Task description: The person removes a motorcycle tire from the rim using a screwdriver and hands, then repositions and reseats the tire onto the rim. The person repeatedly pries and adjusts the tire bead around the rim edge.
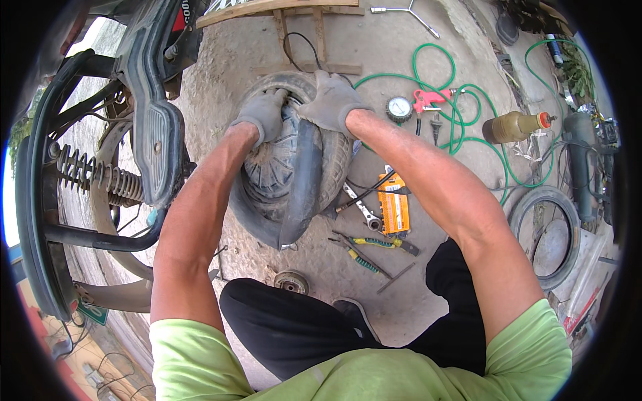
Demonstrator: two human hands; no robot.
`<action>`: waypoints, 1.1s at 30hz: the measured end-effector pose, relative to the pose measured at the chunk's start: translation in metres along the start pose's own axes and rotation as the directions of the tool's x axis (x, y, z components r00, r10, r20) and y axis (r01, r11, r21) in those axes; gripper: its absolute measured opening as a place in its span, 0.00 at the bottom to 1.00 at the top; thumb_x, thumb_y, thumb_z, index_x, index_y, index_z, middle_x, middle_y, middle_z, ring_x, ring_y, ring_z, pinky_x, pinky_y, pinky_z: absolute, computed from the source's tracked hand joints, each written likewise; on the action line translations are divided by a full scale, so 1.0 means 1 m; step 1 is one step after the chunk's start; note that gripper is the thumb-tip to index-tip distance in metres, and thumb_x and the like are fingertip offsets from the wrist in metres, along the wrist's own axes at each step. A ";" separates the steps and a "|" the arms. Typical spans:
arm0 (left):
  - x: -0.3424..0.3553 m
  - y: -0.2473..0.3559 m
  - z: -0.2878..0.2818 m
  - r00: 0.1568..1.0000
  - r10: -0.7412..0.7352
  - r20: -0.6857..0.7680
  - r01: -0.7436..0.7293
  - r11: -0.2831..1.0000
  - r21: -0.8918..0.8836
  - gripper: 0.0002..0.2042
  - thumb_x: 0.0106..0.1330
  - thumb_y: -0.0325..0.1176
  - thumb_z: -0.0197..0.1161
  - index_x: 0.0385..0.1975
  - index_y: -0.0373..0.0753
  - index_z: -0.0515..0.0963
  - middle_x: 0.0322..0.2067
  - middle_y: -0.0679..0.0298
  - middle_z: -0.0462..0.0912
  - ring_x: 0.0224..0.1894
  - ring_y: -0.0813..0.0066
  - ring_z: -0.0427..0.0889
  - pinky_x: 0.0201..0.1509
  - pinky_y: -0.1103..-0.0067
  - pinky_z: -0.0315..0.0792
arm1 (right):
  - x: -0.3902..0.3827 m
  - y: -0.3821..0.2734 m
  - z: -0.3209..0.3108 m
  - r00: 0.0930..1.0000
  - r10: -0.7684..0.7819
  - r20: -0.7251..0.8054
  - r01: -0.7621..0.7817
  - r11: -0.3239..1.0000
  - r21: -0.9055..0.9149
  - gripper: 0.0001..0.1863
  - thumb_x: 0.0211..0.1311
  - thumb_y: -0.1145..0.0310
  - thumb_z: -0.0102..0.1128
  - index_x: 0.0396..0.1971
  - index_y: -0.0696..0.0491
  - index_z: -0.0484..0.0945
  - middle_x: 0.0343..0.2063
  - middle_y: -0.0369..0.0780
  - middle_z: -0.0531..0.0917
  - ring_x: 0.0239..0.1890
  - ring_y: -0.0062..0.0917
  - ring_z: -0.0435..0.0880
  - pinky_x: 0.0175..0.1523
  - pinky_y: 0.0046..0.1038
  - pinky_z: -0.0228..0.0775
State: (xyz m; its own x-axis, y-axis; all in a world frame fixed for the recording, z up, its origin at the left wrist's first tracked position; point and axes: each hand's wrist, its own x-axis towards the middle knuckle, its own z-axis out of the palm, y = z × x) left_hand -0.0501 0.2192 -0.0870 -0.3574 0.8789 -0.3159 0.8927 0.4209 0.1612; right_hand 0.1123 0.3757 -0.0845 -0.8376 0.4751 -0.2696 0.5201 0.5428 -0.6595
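A dusty wheel with a tyre lies on the ground before me. A black inner tube hangs partly out of it, looped over the near side. Both my hands wear grey gloves. My left hand is closed on the tyre's far left part, its fingertips hidden at the inner edge. Beside it, my right hand bends over the tyre's far edge, where the tube's upper end goes under the palm. Its thumb points toward the left hand. What lies beneath the right palm is hidden.
A scooter frame stands at left. Pliers, a ratchet wrench and an orange box lie right of the wheel. Farther right are a pressure gauge, green hose, bottle and another tyre. A wooden stool stands beyond.
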 end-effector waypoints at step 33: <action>-0.054 0.015 0.025 0.942 0.033 -0.334 -0.122 0.961 -0.249 0.35 0.65 0.46 0.73 0.73 0.41 0.81 0.67 0.51 0.85 0.72 0.46 0.80 0.79 0.57 0.72 | 0.073 0.016 -0.004 0.762 -0.311 0.568 -0.289 0.622 0.727 0.27 0.91 0.48 0.56 0.71 0.55 0.83 0.58 0.40 0.94 0.53 0.20 0.95 0.62 0.29 0.91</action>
State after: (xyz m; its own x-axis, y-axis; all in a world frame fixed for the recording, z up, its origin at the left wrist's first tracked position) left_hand -0.0110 0.1726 -0.0908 -0.3989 0.9168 0.0198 0.8331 0.3533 0.4257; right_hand 0.0602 0.4224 -0.1121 -0.8947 -0.1999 -0.3993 0.4440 -0.3031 -0.8432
